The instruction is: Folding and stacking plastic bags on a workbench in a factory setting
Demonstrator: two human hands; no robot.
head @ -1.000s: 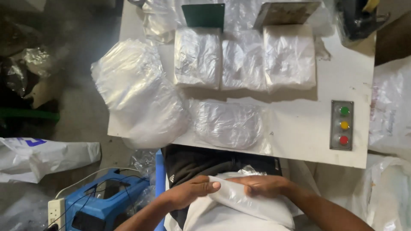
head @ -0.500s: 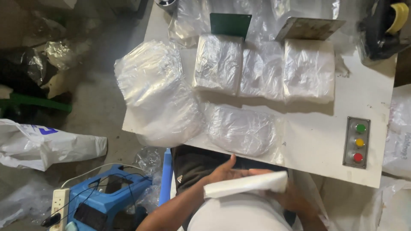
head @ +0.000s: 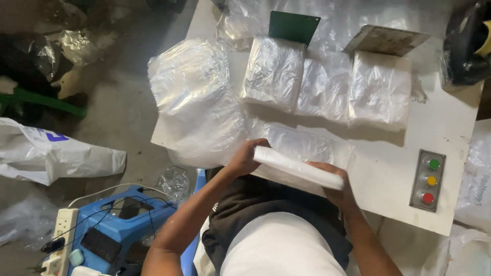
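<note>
Both hands grip one folded white bundle (head: 299,167), held level just above the near edge of the table (head: 450,128). Left hand (head: 244,159) clamps its left end, right hand (head: 337,185) cups the right end from below, fingers curled around it. Bundle sits over a clear flat bag (head: 307,145) lying on the table. Further back on the table: three wrapped packs (head: 327,84) in a row, green plate (head: 293,26) and grey plate (head: 384,40) leaning behind them. Big heap of clear bags (head: 197,102) hangs over the table's left edge. Button panel (head: 428,180), green/yellow/red, on the table's right near corner. Left of the table, on the floor: blue box (head: 117,230), power strip (head: 60,235), white sack (head: 56,156).
</note>
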